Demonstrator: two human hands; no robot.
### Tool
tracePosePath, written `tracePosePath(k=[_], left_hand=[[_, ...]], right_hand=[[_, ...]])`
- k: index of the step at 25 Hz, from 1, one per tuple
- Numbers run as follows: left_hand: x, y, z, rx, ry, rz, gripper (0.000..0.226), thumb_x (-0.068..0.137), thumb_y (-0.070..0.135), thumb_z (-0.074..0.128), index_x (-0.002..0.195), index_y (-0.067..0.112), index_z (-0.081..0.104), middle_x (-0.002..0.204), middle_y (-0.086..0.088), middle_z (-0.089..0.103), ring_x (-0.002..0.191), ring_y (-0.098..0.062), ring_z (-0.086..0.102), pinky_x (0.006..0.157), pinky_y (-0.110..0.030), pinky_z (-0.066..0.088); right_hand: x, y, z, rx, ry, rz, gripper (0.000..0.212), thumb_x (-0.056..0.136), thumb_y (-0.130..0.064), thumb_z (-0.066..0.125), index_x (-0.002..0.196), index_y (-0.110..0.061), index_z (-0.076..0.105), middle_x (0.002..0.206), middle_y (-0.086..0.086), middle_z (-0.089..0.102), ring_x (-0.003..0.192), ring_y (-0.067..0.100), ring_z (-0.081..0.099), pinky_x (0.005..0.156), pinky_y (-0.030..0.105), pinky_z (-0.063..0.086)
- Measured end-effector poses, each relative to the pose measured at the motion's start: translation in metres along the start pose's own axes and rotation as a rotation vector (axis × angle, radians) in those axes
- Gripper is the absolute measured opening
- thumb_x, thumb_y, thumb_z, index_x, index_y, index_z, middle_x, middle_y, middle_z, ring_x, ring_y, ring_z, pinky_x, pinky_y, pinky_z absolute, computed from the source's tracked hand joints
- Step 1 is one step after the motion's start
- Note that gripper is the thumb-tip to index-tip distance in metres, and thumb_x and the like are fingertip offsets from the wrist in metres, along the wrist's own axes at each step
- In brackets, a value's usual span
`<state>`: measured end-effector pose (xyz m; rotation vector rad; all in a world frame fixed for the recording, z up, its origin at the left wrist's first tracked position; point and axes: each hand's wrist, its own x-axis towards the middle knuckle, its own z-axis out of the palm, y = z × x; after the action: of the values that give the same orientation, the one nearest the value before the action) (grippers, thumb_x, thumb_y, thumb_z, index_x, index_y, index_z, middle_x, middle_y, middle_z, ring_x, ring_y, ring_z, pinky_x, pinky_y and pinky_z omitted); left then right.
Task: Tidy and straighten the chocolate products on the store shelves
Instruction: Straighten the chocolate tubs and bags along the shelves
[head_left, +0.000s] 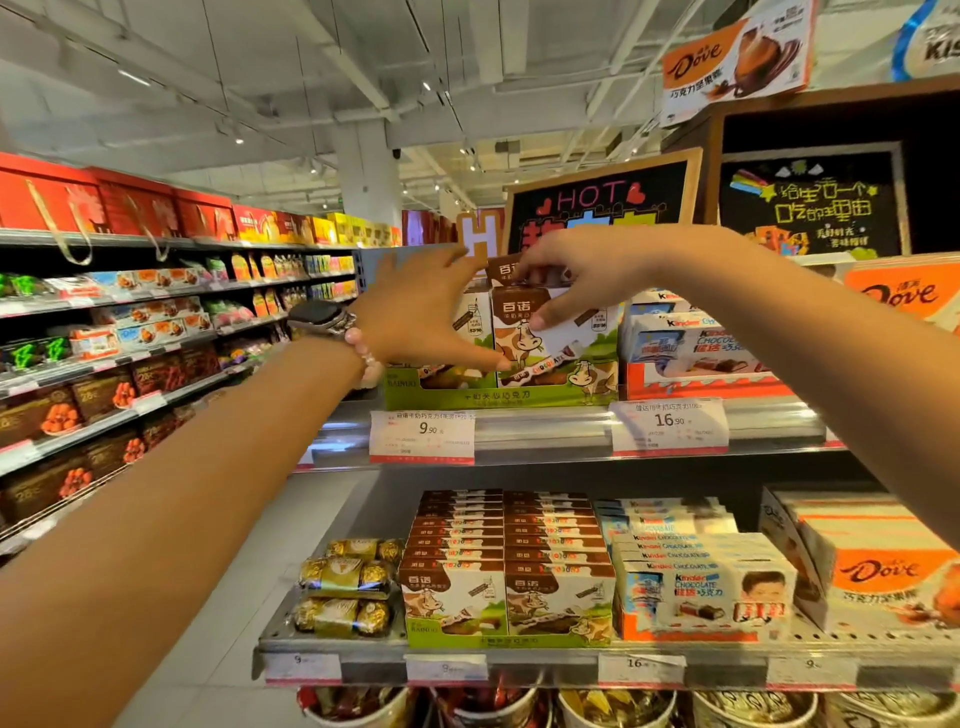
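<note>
On the upper shelf (545, 434) a green display tray (467, 397) holds brown-and-white cow-print chocolate boxes (558, 338). My left hand (423, 317) is spread against the left side of those boxes, fingers apart, thumb low near the tray. My right hand (576, 278) pinches the top edge of the front boxes between thumb and fingers. White-and-orange Kinder boxes (691, 348) stand just right of them. The lower shelf carries more cow-print boxes (506, 566), Kinder boxes (691, 571), gold-wrapped chocolates (345, 587) and orange Dove boxes (878, 566).
Price tags (422, 435) hang on the shelf rails. Chalkboard signs (602, 208) stand behind the top shelf, with Dove boxes (904, 291) at the right. A long aisle of stocked shelves (130, 353) runs along the left. Tubs of wrapped sweets (613, 706) sit below.
</note>
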<state>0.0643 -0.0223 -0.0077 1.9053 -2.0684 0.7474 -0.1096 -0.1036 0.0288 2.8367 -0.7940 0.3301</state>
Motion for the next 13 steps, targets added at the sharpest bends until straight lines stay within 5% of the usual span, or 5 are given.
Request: tracePosePath(k=[4,9,13], left_hand=[[0.016,0.011,-0.003,-0.303,-0.027,-0.069,0.096,0.061,0.056,0.074,0.137,0.015,0.031,0.141,-0.004,0.041,0.125,-0.021,0.042,0.09,-0.027,0.036],[0.02,0.006,-0.001,-0.459,-0.048,-0.075,0.107,0.061,0.046,0.079,0.145,0.021,0.018,0.148,-0.001,0.034,0.132,-0.019,0.036,0.101,-0.029,0.032],[0.02,0.008,-0.001,-0.504,-0.01,-0.019,0.078,0.066,0.041,0.077,0.133,0.02,0.043,0.13,0.003,0.049,0.115,-0.01,0.047,0.088,-0.022,0.035]], right_hand=[[-0.004,0.008,-0.004,-0.086,0.099,0.087,0.109,0.062,-0.059,0.072,0.147,-0.021,0.017,0.152,0.002,0.022,0.138,0.024,0.022,0.113,0.04,0.024],[-0.009,0.004,-0.006,-0.126,0.125,0.086,0.079,0.068,-0.059,0.068,0.132,-0.017,0.048,0.13,0.004,0.054,0.118,0.024,0.049,0.098,0.037,0.041],[0.0,0.01,-0.013,0.08,0.14,0.082,0.058,0.086,-0.056,0.045,0.114,-0.008,0.062,0.1,0.011,0.064,0.09,0.025,0.057,0.082,0.037,0.045]])
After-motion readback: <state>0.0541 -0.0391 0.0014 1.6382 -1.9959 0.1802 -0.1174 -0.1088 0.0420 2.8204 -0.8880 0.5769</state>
